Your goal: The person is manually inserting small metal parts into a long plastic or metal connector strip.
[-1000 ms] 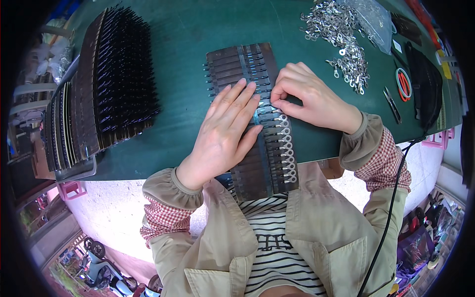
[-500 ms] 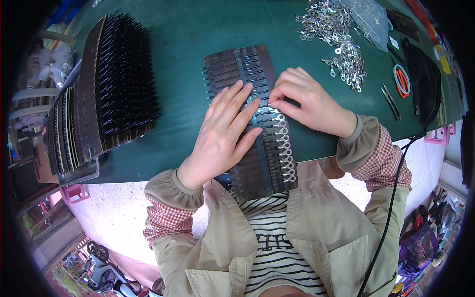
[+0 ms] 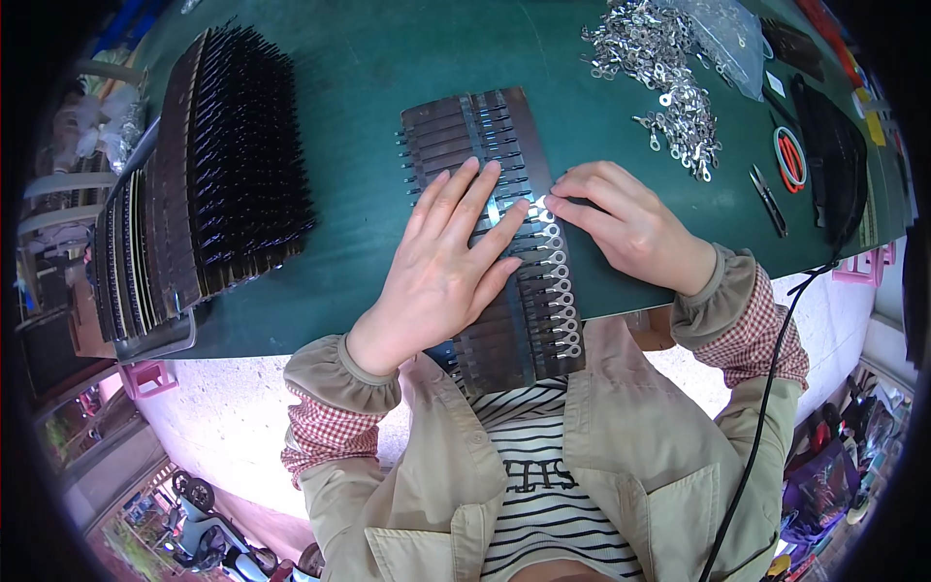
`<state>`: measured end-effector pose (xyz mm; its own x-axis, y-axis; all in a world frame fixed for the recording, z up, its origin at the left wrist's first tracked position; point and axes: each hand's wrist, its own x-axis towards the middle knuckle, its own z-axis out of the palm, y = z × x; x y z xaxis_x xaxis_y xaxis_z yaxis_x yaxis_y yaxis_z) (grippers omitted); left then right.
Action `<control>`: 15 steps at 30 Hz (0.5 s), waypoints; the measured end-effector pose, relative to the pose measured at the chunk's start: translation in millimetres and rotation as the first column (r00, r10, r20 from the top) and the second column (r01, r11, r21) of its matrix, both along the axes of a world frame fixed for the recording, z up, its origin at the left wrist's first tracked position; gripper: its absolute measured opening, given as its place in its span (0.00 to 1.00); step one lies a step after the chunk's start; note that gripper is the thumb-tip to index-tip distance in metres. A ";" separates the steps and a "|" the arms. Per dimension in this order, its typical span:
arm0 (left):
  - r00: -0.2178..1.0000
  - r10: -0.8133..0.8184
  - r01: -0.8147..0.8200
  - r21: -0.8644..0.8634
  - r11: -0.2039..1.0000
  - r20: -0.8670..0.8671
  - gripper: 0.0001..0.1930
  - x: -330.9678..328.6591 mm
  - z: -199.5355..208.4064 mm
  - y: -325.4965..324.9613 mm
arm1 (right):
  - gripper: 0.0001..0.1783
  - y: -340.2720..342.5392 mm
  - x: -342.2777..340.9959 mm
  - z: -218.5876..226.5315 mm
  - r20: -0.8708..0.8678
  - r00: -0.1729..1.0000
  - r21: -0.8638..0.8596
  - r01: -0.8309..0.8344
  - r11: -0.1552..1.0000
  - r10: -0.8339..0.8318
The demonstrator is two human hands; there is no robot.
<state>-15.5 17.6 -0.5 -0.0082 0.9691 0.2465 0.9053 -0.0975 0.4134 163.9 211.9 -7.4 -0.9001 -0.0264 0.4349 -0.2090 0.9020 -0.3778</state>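
Note:
A long dark board [image 3: 495, 362] lies in front of me, partly over the table's near edge. Short dark pins or wire ends stick out along its left side, and a strip runs down its length. Silver ring terminals [image 3: 561, 285] sit in a row along the lower right part, rings outward. My left hand [image 3: 436, 257] rests flat across the board with its fingers spread, the index fingertip beside the uppermost terminal. At that terminal's ring, my right hand [image 3: 630, 228] pinches with thumb and index finger. The fingers partly hide the terminal.
A loose pile of ring terminals [image 3: 684, 126] lies at the far right beside a clear plastic bag [image 3: 727, 44]. Nearer are small snips [image 3: 768, 201], orange-handled scissors [image 3: 790, 150] and a black pouch [image 3: 839, 160]. A stack of similar boards [image 3: 175, 184] stands at the left on the green table [image 3: 349, 107].
My right hand has shifted slightly right and toward me, its fingertips now at the uppermost terminal's ring. My left index finger has moved right toward that terminal. The board is nearly still.

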 end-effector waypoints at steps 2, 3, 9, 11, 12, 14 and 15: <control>1.000 0.000 0.000 0.002 1.000 -0.013 0.26 0.6 0.8 0.8 | 0.20 -1.5 -1.0 -0.3 -0.047 0.999 0.013 0.015 1.000 -0.014; 1.000 0.005 -0.005 0.001 1.000 -0.012 0.26 0.7 1.1 1.0 | 0.20 -1.4 -1.1 -0.4 -0.049 0.999 0.015 0.015 1.000 -0.014; 1.000 -0.016 0.015 0.040 0.999 0.017 0.27 -1.3 -0.4 0.9 | 0.18 7.4 2.3 3.1 -0.089 0.992 0.036 0.092 0.995 -0.088; 0.997 0.001 -0.005 0.046 0.999 0.081 0.27 -4.0 1.6 -2.6 | 0.18 20.8 8.7 4.1 -0.106 0.983 0.094 0.163 0.982 -0.153; 0.989 0.038 -0.041 0.022 0.999 0.142 0.28 -4.2 1.5 -2.9 | 0.17 31.6 13.0 1.7 -0.096 0.964 0.122 0.258 0.958 -0.248; 0.992 0.026 -0.031 0.041 0.999 0.121 0.29 -6.3 0.5 -5.6 | 0.16 54.3 21.7 -4.5 -0.095 0.896 0.180 0.443 0.878 -0.433; 0.995 0.061 -0.064 0.026 0.998 0.084 0.29 -5.1 -1.2 -4.2 | 0.16 66.1 27.5 -8.3 -0.100 0.878 0.214 0.478 0.852 -0.468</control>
<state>-20.6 13.4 -1.7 -0.0902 0.9586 0.2701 0.8726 -0.0546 0.4853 191.3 278.0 -15.7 -0.8096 0.2957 0.5071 0.2532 0.9553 -0.1528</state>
